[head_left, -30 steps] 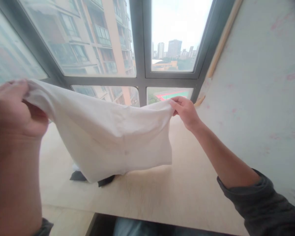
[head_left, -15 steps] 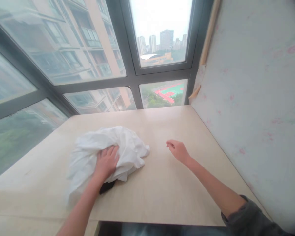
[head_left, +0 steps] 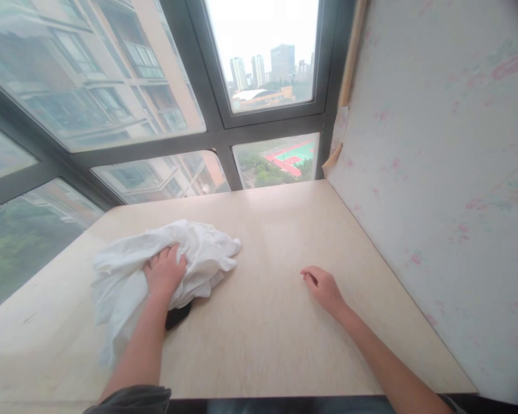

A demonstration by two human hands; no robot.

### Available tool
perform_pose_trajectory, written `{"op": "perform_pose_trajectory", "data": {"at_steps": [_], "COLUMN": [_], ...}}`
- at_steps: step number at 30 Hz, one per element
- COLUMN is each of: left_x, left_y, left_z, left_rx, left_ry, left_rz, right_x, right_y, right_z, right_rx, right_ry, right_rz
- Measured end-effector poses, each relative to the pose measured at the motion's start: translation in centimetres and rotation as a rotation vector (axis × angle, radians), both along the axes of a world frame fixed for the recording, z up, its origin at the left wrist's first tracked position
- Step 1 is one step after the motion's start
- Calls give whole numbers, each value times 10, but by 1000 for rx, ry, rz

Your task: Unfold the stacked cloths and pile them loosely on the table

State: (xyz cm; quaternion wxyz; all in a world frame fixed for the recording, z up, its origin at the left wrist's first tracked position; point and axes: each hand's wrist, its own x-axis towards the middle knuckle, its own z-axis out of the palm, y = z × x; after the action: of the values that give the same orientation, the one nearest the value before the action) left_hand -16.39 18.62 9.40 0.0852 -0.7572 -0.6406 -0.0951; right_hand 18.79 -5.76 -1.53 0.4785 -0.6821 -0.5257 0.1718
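A crumpled white cloth [head_left: 202, 253] lies bunched on the pale wooden tabletop [head_left: 259, 339], to the left of the middle. On top of it rests my left hand [head_left: 166, 273], its fingers bent into the folds and gripping them. From under the cloth's near edge, beside my left wrist, a small black object [head_left: 178, 316] sticks out; most of it is covered, so its kind is unclear. Over on the right, my right hand [head_left: 322, 286] hovers at or just above the tabletop with its fingers curled in. Nothing shows in it, and it is apart from the cloth.
Grey-framed windows [head_left: 267, 123] border the tabletop at the back and left. A wall with flowered paper [head_left: 414, 172] runs along the right edge, its paper peeling near the window corner. The tabletop's front edge lies close to my body.
My left hand and the cloth have shifted left over the tabletop, the black object along with them. My right hand has come slightly nearer to me. The view has turned a little right.
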Motion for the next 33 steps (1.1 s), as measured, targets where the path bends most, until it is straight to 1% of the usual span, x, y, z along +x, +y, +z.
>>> {"op": "perform_pose_trajectory", "data": {"at_steps": [6, 7, 9, 10, 12, 14, 15, 16, 17, 18, 21, 24, 26, 27, 29, 31, 33], "left_x": [1, 3, 13, 22, 43, 66, 76, 85, 91, 95, 97, 98, 104, 108, 119, 132, 144], "left_y": [-1, -5, -19, -29, -53, -73, -80, -83, -81, -76, -45, -16, -12, -15, -32, -60, -94], "left_z": [6, 7, 5, 3, -7, -20, -28, -35, -42, -48, -61, -65, -65, -65, -64, -66, -71], "left_rx": [3, 21, 111, 168, 243, 196, 139, 77, 21, -23, -78, -111, -141, -156, -182, -221, -286], "left_ry": [8, 1, -29, -42, -35, 30, 57, 68, 63, 44, -42, -129, -192, -225, -293, -364, -438], "left_rz": [4, -5, -52, -110, -308, -562, -658, -715, -732, -717, -583, -483, -462, -467, -505, -579, -660], "right_x": [0, 0, 0, 0, 0, 0, 0, 0, 1, 1, 1, 0, 0, 0, 1, 3, 3], "right_y": [-3, -2, -2, -2, -2, -2, -2, -2, -2, -2, -2, -2, -2, -1, -1, -1, -1], "right_z": [-2, -3, -4, -5, -6, -7, -7, -8, -8, -8, -8, -7, -7, -7, -6, -4, 0], "right_rx": [0, -4, -12, -15, -15, -14, -13, -12, -12, -12, -11, -14, -19, -21, -26, -33, -45], "right_ry": [-67, -75, -85, -89, -97, -108, -113, -119, -123, -125, -124, -124, -120, -116, -108, -99, -93], "right_rz": [20, 21, 25, 28, 31, 34, 33, 32, 31, 30, 30, 24, 18, 15, 13, 10, 3]}}
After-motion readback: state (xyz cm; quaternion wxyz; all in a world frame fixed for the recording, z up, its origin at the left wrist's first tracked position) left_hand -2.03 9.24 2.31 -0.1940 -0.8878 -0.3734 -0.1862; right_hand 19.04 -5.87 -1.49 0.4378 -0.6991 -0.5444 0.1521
